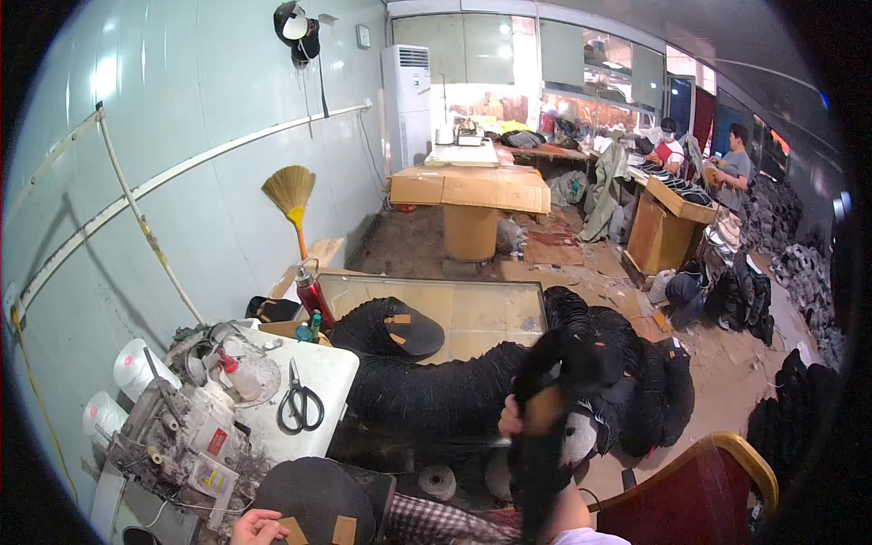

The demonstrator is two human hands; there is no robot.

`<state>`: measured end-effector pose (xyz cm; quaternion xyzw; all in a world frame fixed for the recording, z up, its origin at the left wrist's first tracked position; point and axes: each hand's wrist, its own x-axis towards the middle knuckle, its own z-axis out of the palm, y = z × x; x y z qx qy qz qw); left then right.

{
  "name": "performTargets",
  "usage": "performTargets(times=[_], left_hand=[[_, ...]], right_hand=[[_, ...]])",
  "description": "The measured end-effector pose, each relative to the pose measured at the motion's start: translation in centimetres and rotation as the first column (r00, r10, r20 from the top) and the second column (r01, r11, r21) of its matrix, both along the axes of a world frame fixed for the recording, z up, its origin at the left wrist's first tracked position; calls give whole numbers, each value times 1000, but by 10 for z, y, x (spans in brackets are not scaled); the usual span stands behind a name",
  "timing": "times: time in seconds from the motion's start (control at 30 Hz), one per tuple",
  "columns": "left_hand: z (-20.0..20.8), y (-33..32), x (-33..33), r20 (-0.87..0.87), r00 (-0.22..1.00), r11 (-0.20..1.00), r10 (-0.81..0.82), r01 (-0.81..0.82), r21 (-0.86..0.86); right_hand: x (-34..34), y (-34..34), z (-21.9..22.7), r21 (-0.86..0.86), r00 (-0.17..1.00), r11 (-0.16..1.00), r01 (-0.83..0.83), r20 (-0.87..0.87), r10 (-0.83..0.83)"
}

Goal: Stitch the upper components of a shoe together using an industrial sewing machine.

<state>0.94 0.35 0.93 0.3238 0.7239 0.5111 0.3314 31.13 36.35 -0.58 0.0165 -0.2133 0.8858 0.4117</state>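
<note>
Low in the picture, my left hand (258,527) is closed at the edge of a dark rounded fabric piece (313,490) bearing tan tabs. My right hand (510,420) grips a black fabric piece (545,454) with a tan patch, raised and smeared by motion; it hides part of the right forearm. Beyond the hands, a long curved row of stacked black fabric pieces (436,391) runs along a glass-topped table (481,313). The top piece (413,334) at its left end carries tan tabs.
To the left stands a lint-covered sewing machine (204,445) with white thread cones (145,368). Black scissors (299,404) lie on the white tabletop (331,363). A red-backed chair (699,495) is close on the right. Two people (729,168) work at the back right.
</note>
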Motion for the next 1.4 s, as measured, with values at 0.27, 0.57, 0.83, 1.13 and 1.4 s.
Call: performTargets(times=[0.27,0.57,0.83,1.13,1.4], left_hand=[[-2,-1,-3,-28,999,1000,-21,21,12],[-4,-2,-6,-32,998,999,-47,47,-8],[2,1,-3,-37,998,999,-49,49,-4],[-1,0,-4,-32,999,999,-29,29,-19],[2,1,-2,-64,997,999,-39,37,-29]], right_hand=[[-22,-8,0,662,296,737,136,683,-668],[-1,0,3,15,973,1000,5,229,-8],[-23,-8,14,688,425,725,-1,657,-623],[-17,-10,23,143,881,929,340,296,-368],[-30,-12,11,802,430,584,128,486,-761]])
